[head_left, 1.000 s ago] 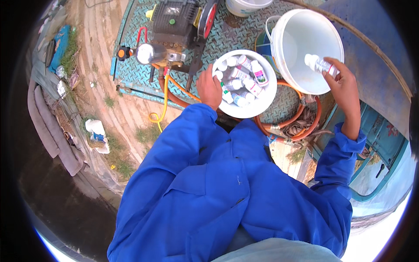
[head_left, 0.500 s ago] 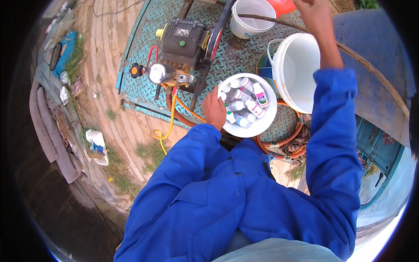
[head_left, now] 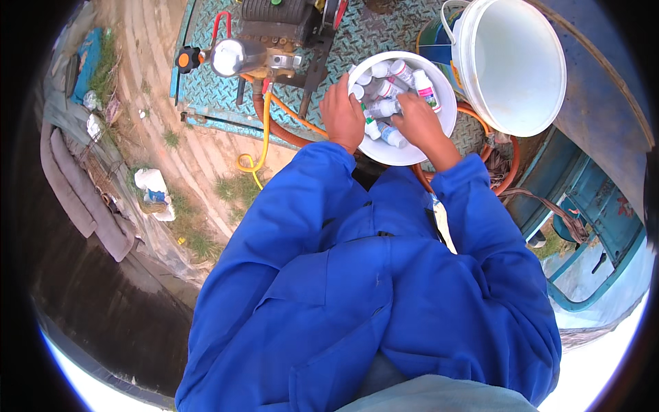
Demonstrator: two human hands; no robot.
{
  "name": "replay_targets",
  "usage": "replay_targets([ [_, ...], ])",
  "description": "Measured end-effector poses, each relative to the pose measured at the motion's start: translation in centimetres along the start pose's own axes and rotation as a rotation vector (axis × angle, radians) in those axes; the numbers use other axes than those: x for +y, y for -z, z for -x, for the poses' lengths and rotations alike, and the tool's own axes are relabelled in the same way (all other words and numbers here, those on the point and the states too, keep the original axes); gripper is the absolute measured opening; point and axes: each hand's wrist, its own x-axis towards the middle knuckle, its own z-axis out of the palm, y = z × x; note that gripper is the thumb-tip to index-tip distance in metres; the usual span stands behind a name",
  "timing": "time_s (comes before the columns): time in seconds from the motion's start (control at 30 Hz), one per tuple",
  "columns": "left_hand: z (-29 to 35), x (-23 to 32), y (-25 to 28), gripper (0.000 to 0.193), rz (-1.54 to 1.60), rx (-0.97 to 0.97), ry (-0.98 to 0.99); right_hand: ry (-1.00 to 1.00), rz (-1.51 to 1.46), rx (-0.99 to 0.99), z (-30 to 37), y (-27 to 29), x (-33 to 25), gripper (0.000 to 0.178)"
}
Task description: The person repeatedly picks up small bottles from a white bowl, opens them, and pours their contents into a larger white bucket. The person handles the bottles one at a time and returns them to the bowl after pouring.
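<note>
**Q:** Where do the small plastic bottles (head_left: 402,73) lie, and what has hold of them?

**A:** They lie jumbled in a round white tub (head_left: 447,122), read here as a clock face, twelve at the top. The left hand (head_left: 343,115) is closed over the rim at nine o'clock. The right hand (head_left: 420,125) reaches in over four o'clock, fingers bent down among the bottles; whether they grip one cannot be told.

**Q:** What could go wrong?

**A:** A smooth, rounded bottle could slip from the fingers, and its neighbours may roll when disturbed. The tub appears to stand near the deck's edge; a hard pull on the rim, or the forearm pressing at five o'clock, might tip it toward six.

**Q:** Which materials and shapes appear?

**A:** Capped cylinders, including a pink-labelled bottle (head_left: 426,90) at two o'clock and a green-marked bottle (head_left: 372,129) at eight; teal metal tread plate (head_left: 206,103), ridged and worn, toward ten; a tilted, smooth-walled white bucket (head_left: 515,62) beyond two; rubbery orange hose (head_left: 504,184), curved, toward four.
</note>
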Motion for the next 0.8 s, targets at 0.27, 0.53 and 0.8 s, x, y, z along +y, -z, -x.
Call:
replay_targets([
  [0.27,-0.1,-0.1,-0.2,0.055,-0.045,0.033,-0.02,-0.222,0.284,-0.028,-7.0,-7.0,0.1,0.054],
  [0.53,0.0,-0.4,-0.3,0.057,-0.029,0.046,-0.038,-0.242,0.308,-0.12,-6.1,-5.0,-1.5,0.038],
  [0.8,-0.2,-0.1,-0.1,0.053,-0.003,0.046,-0.036,0.095,0.663,-0.095,-8.2,-6.5,-3.0,0.026],
])
